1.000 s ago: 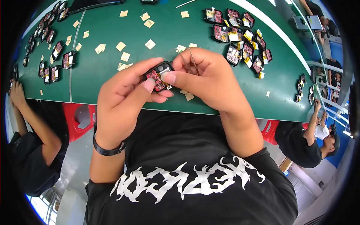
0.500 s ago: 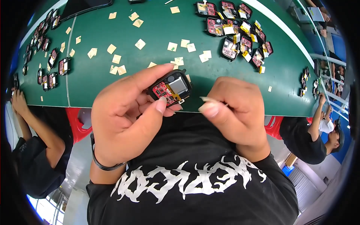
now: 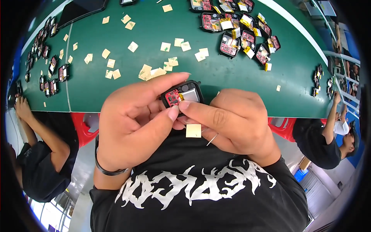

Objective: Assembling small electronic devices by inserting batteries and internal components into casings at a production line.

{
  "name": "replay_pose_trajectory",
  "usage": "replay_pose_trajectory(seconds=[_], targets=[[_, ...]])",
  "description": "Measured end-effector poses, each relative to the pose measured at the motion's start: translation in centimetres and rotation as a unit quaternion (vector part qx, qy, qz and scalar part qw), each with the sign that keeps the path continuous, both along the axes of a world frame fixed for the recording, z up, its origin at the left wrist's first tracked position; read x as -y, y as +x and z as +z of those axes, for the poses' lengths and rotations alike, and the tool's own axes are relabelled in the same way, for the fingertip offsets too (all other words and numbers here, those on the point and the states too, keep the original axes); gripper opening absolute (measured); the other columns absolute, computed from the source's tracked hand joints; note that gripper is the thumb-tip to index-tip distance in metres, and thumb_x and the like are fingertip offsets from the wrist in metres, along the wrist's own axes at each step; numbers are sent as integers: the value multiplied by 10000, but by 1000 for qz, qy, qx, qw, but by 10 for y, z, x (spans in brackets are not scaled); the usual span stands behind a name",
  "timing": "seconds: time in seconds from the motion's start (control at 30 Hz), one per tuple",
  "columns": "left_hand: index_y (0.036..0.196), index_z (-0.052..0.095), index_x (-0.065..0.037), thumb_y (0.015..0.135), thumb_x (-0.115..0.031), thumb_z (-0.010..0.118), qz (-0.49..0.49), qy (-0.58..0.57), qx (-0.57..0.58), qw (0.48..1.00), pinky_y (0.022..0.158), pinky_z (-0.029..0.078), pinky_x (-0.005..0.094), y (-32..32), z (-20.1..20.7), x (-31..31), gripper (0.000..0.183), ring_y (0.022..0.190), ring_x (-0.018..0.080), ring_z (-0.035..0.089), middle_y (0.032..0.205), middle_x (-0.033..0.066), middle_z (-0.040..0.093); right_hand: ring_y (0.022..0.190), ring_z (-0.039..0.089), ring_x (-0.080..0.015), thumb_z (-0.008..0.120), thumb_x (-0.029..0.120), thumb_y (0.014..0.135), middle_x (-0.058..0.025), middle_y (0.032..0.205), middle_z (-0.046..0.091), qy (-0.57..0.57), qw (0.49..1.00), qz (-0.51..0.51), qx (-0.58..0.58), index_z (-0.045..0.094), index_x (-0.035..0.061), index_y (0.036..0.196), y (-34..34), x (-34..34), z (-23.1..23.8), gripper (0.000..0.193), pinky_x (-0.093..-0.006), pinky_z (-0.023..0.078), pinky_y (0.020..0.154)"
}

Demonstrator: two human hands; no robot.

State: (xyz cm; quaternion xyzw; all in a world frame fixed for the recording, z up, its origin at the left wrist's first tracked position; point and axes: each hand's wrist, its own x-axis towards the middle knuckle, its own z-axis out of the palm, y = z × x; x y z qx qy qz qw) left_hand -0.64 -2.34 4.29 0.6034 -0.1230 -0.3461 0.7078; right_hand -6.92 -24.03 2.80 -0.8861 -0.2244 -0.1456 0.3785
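My left hand (image 3: 135,116) grips a small black device housing (image 3: 198,86) with rounded corners, its open side up. Inside sit a red circuit board (image 3: 172,98) and a silver battery pouch (image 3: 190,95). My right hand (image 3: 235,120) is curled, and its index finger presses on the board's edge beside my left thumb tip. Just below that finger is a pale yellow paper square (image 3: 193,130); whether the right hand pinches it is unclear. A thin pale sliver (image 3: 212,139) shows at the right fingers, its kind not clear. The right thumb is mostly hidden.
Pale paper squares (image 3: 133,46) lie scattered across the green table (image 3: 127,89). Several more open housings with boards and batteries (image 3: 230,44) cluster at the far right, others (image 3: 52,84) at the left. A dark flat tray-like thing (image 3: 79,11) is at the back. Co-workers sit on both sides.
My right hand has moved left to the housing, its index finger now on the board. The paper square and the thin sliver have come into view below it. The view has shifted slightly.
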Motion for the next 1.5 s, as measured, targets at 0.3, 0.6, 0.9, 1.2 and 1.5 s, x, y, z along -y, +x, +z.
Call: replay_pose_trajectory(seconds=[0.3, 0.6, 0.9, 1.2, 1.5], targets=[[1360, 566, 139, 923, 81, 586, -33, 34, 16, 999, 716, 584, 239, -2, 7, 14, 441, 837, 144, 710, 1000, 143, 719, 530, 498, -143, 823, 105, 711, 26, 652, 442, -27, 1000, 10, 3, 745, 111, 1095, -12, 18, -6, 392, -301, 411, 455], [1350, 559, 157, 904, 97, 549, -51, 34, 3, 998, 743, 612, 262, -5, 17, 37, 451, 855, 217, 745, 1035, 203, 726, 579, 547, -200, 821, 375, 803, -53, 732, 569, 70, 997, 6, -39, 722, 52, 915, -32, 52, 11, 356, -323, 421, 500], [1356, 547, 164, 902, 89, 548, -72, 33, 6, 997, 740, 624, 270, -5, 15, 50, 461, 841, 228, 749, 1080, 228, 711, 560, 540, -240, 853, 51, 708, -115, 770, 612, -6, 995, -99, -7, 622, -23, 967, -54, 50, 20, 355, -329, 403, 476], [1359, 536, 173, 926, 35, 583, -86, 26, -6, 996, 748, 629, 271, -5, 13, 53, 457, 867, 209, 737, 1113, 234, 702, 566, 585, -234, 737, 30, 578, -167, 769, 650, -162, 979, -42, 115, 661, -85, 847, -36, 61, 40, 302, -304, 450, 475], [1364, 534, 170, 939, 29, 570, -86, 19, -18, 996, 756, 617, 266, -9, 12, 51, 449, 864, 181, 717, 1077, 211, 711, 573, 594, -224, 715, 110, 573, -150, 750, 648, -123, 982, -22, 143, 698, -87, 837, -31, 52, 27, 330, -299, 447, 471]])
